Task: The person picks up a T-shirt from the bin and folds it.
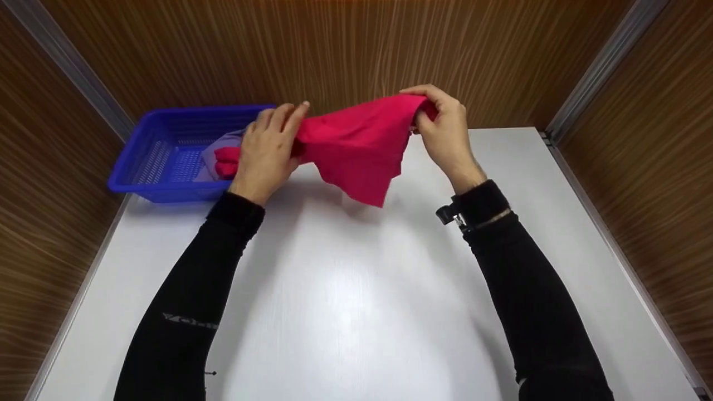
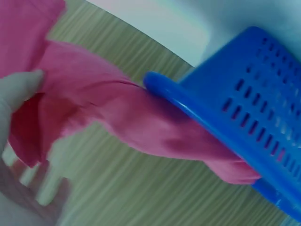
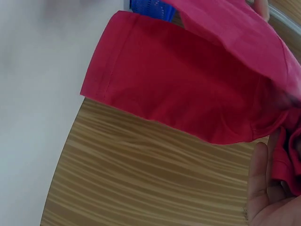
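A red garment [image 1: 359,142] with a stitched hem stretches between my two hands in the head view. My right hand [image 1: 448,131] pinches its upper right corner, thumb beneath and fingers over the edge. In the right wrist view a hemmed flap of the garment [image 3: 178,84] hangs loose. My left hand [image 1: 267,147] is at the garment's left part, its fingers spread and fairly straight. Seen from the left wrist, the thumb [image 2: 26,87] touches the cloth while the other fingers stand apart from it. From there the garment [image 2: 141,120] runs over the rim into the blue basket [image 2: 207,108].
The blue plastic basket [image 1: 125,178] stands at the back left of the white table [image 1: 345,301]. A pale lilac cloth [image 1: 209,161] lies inside it beside a red bunch of fabric [image 1: 226,161]. Wood-grain panels [image 1: 356,55] wall the table at the back and sides.
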A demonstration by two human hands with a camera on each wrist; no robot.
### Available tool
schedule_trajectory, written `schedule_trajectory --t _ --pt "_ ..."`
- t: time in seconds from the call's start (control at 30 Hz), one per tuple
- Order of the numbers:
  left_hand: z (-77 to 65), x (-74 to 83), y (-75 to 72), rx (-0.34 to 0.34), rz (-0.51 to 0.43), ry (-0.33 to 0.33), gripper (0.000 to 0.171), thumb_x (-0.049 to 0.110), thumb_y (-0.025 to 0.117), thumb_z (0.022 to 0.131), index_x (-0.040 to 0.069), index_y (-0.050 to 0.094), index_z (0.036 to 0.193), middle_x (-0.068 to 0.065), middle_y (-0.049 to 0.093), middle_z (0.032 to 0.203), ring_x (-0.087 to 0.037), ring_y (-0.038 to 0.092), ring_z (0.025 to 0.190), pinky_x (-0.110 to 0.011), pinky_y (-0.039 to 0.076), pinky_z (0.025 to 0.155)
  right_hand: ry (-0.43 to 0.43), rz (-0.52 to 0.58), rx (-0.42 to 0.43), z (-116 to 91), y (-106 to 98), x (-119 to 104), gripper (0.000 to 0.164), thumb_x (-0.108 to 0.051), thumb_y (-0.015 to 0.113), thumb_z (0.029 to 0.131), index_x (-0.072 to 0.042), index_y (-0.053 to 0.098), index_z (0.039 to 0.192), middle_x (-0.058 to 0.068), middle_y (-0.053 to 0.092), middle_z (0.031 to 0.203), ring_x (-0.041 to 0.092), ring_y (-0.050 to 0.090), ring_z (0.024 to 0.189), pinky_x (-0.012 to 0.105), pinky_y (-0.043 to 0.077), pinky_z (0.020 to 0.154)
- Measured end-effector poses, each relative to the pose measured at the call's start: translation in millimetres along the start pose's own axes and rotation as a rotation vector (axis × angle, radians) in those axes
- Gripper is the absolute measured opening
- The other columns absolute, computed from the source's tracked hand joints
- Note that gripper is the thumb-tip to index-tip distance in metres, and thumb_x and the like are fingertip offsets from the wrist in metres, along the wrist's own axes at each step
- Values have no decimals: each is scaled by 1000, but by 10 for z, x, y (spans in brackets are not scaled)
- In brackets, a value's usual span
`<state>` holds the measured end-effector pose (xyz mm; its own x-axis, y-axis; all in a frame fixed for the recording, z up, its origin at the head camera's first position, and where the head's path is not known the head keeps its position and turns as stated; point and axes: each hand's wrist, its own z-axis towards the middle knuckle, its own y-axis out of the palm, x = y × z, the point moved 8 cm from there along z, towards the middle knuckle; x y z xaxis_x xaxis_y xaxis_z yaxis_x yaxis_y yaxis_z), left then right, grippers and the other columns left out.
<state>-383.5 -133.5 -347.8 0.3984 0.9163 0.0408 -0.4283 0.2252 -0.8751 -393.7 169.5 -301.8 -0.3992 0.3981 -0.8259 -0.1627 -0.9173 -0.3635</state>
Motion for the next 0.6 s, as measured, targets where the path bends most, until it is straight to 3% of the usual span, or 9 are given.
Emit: schedule_trajectory --t 0.13,0.3,0.47,0.6 --pt "-56 -289 88 -99 -8 -136 76 25 80 89 18 45 157 -20 62 145 -46 61 130 -65 55 98 3 31 19 23 -121 20 30 -3 59 103 -16 76 124 2 75 109 13 69 81 25 62 72" --pt "-146 -564 216 -187 1 -205 43 20 72 93 5 64 133 -23 71 127 -49 70 113 -68 58 82 10 31 37 24 -269 28 30 -6 58 104 -17 76 125 4 74 116 14 71 89 24 64 74" --pt "-159 -748 212 -142 8 -242 26 17 65 101 3 67 122 -24 76 115 -51 74 100 -66 60 75 25 25 39 16 -360 66 30 -5 59 104 -19 76 124 6 74 120 14 71 93 22 64 74" --pt "-94 -773 66 -49 -34 -260 22 19 58 106 4 63 122 -24 77 109 -51 74 96 -67 59 74 42 57 54 10 -477 104 29 -6 60 104 -18 76 124 5 73 120 15 71 96 23 64 75"
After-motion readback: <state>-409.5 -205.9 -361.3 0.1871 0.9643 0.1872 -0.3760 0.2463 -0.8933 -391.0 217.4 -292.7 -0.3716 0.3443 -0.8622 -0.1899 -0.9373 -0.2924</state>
